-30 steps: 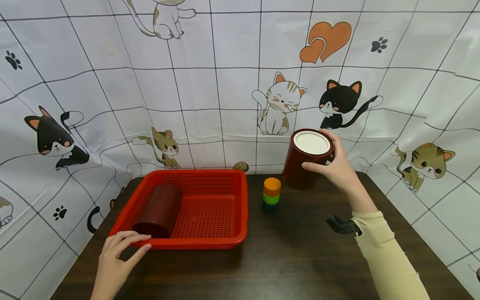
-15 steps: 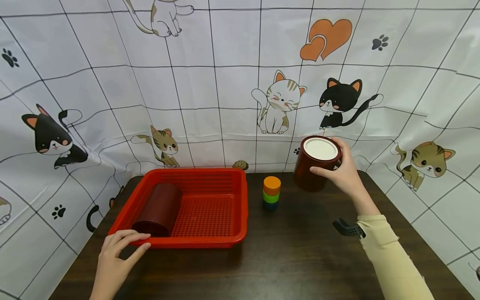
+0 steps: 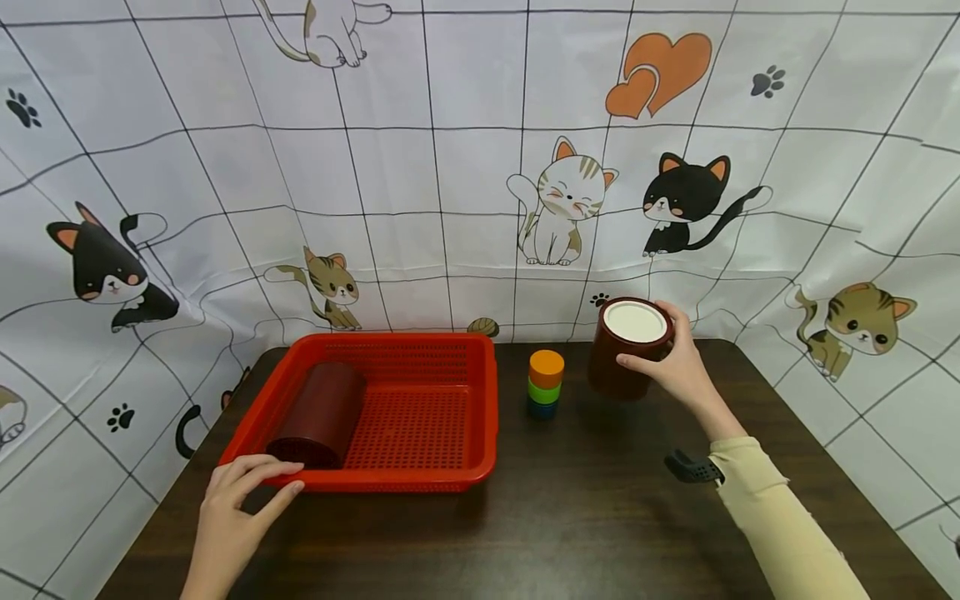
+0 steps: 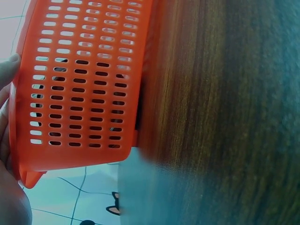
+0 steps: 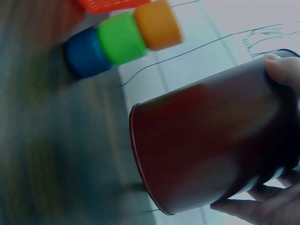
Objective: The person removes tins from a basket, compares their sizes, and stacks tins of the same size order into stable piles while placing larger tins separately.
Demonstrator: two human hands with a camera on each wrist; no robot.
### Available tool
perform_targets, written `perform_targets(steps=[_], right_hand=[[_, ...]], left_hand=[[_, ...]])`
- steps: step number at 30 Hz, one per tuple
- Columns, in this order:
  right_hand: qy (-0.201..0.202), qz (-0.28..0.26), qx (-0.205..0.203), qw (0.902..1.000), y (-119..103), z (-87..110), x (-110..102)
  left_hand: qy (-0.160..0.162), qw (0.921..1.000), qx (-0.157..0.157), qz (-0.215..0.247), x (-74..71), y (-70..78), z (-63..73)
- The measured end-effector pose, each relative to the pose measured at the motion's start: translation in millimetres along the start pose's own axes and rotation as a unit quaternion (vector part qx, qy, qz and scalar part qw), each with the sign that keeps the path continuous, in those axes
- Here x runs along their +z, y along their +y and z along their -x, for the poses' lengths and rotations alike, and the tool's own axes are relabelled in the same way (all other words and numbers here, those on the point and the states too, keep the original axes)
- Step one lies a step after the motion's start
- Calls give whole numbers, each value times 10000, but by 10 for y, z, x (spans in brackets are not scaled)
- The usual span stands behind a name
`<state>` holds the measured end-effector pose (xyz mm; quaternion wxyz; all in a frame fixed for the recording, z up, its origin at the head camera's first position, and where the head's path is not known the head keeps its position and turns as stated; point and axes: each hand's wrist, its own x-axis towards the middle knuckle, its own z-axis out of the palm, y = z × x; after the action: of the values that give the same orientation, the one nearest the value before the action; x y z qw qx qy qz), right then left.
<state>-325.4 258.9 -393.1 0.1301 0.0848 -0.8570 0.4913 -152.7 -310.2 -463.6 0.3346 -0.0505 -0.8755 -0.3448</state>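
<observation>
My right hand (image 3: 678, 367) grips a dark red-brown cylindrical canister (image 3: 618, 367) near its white-topped end, thumb on the near side and fingers round the back. In the right wrist view the canister (image 5: 211, 140) has a smooth wall and a thin rim at its lower end, close over the table. My left hand (image 3: 232, 517) pinches the front left rim of a red perforated plastic basket (image 3: 420, 481). Inside the basket, at its left, a second red-brown canister (image 3: 321, 412) lies on its side. Left of the held canister stands a stack of orange, green and blue cups (image 3: 545, 383).
The dark wooden table (image 3: 570, 517) carries the basket at its left and back. A white curtain with cat prints (image 3: 465, 183) hangs round the back and both sides. A black strap (image 3: 690, 468) sticks out from the right wrist.
My right hand has moved the canister slightly right of where it was, away from the cup stack, and lowered it. The left hand stays on the basket rim.
</observation>
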Motion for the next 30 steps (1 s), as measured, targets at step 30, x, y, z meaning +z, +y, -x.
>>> perform_targets(steps=[30], right_hand=[[-434,-209,-241,9985,402,98,237]], left_hand=[[40,10000,75,-12,-4,17,18]])
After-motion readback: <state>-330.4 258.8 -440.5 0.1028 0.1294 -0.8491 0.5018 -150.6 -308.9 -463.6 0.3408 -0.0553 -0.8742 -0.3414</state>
